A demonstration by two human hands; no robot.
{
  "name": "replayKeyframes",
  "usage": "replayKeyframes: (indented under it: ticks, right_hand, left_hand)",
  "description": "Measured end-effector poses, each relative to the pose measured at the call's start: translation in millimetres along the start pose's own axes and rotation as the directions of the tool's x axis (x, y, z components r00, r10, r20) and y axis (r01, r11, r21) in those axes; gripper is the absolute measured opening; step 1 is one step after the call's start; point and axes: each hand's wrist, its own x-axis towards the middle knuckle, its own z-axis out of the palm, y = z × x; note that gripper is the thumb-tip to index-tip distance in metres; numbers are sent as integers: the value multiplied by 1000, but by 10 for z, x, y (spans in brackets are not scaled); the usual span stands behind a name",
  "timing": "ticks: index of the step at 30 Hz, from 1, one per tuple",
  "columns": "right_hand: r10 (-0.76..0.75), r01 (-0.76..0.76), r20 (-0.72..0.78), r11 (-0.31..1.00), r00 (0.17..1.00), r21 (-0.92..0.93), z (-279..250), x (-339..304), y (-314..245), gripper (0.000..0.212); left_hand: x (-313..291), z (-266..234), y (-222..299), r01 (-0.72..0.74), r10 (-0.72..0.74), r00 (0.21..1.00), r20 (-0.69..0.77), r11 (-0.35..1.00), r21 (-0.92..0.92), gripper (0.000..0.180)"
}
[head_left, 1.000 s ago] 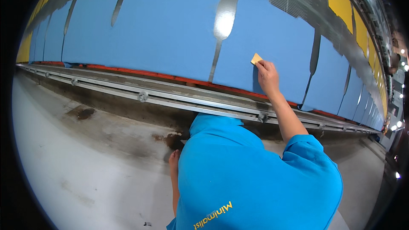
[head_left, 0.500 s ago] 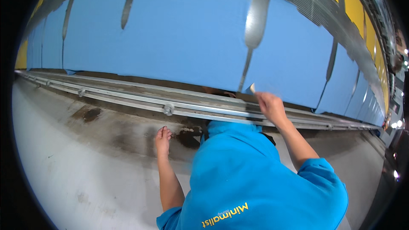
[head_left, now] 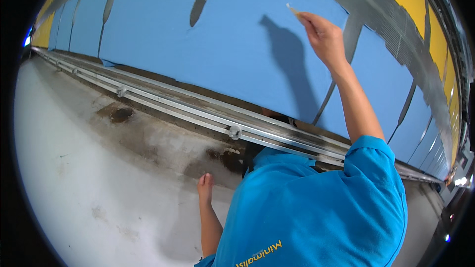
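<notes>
My right hand [head_left: 324, 34] is raised over a light blue cloth panel [head_left: 198, 52] that lies flat on a long grey table. Pinched between its fingertips is a small, thin, pale yellowish piece [head_left: 294, 11] with a whitish tip; its exact kind does not show. The tip is close to the cloth, and I cannot tell whether it touches. A dark shadow of the hand and forearm falls on the panel. Low beside my body, my left hand [head_left: 205, 186] hangs above the pale floor with its fingers curled in, and whatever it may hold is hidden.
A metal rail [head_left: 173, 111] with round knobs [head_left: 234, 132] runs along the table's near edge, against my body. More blue panels [head_left: 391, 76] continue both ways, with grey table strips between them. Yellow panels [head_left: 408, 0] lie along the far side. The floor [head_left: 99, 168] has dark stains.
My right hand has moved from the panel's near edge up and farther over the cloth, still pinching the pale piece. The view has shifted. My left hand stays low, fingers curled.
</notes>
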Motion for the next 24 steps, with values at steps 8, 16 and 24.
replayKeyframes:
  ticks: [8, 16, 24]
  right_hand:
    - [-229, 228, 20, 954, 973, -197, 1071, 920, 198, 20]
    - [-115, 153, 131, 928, 985, -341, 1647, 344, 13, 27]
    - [-101, 58, 340, 989, 935, 134, 1532, -1337, -1478, 33]
  left_hand:
    - [-248, 146, -470, 150, -152, 987, -60, 988, -35, 40]
    - [148, 36, 46, -69, 65, 997, 43, 994, 90, 42]
    - [1077, -611, 420, -60, 47, 993, 107, 991, 122, 44]
